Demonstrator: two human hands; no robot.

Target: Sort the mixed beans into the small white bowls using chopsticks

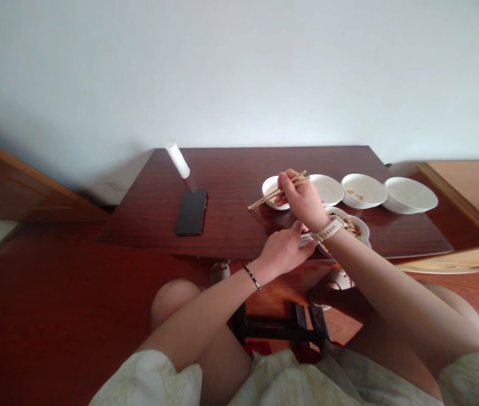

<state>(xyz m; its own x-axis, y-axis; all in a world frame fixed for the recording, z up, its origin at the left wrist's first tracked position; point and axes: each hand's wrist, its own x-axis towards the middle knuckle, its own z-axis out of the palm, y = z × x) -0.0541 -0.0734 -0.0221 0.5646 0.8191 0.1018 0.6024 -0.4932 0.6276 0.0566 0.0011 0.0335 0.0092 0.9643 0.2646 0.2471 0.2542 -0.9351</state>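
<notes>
My right hand (pixel 301 197) is closed around a pair of wooden chopsticks (pixel 265 198), whose tips point left over the dark wooden table (pixel 231 225). A pale watch sits on that wrist. My left hand (pixel 284 248) curls around the near rim of a bowl (pixel 360 225) that holds some food, at the table's front edge. Just behind my right hand stands a small white dish (pixel 271 186), partly hidden by it.
Three white bowls (pixel 328 189) (pixel 364 190) (pixel 411 194) stand in a row to the right; the middle one has food scraps. A black phone (pixel 191 212) lies face up at the left, a white cylinder (pixel 177 159) behind it. My knees and a low stool are below.
</notes>
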